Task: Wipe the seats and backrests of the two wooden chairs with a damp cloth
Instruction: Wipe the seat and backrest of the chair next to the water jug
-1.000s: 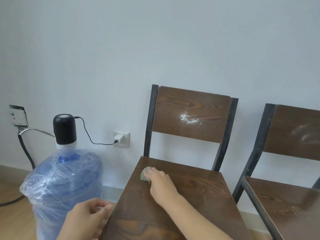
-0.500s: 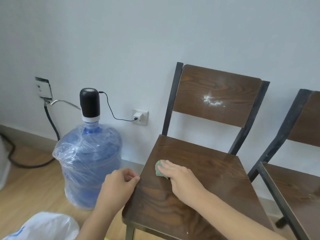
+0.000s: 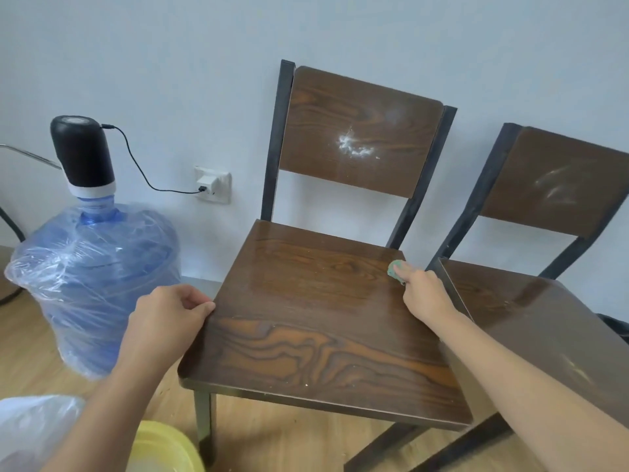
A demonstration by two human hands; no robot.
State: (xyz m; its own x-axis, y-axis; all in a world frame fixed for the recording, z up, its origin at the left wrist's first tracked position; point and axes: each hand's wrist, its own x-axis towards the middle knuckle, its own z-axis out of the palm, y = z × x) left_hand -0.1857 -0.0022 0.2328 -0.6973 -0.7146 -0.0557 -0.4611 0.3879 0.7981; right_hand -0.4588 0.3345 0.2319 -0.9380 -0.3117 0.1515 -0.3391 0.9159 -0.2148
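There, cloth [image 3: 394, 269] under right fingertips [image 3: 403, 275].

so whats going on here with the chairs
A person is wiping the seat of the left wooden chair. The right hand presses a small green cloth near the seat's back right corner, while the left hand grips its left edge. White residue sits on that chair's backrest, and the second chair's backrest shows pale smears, so both look unwiped.
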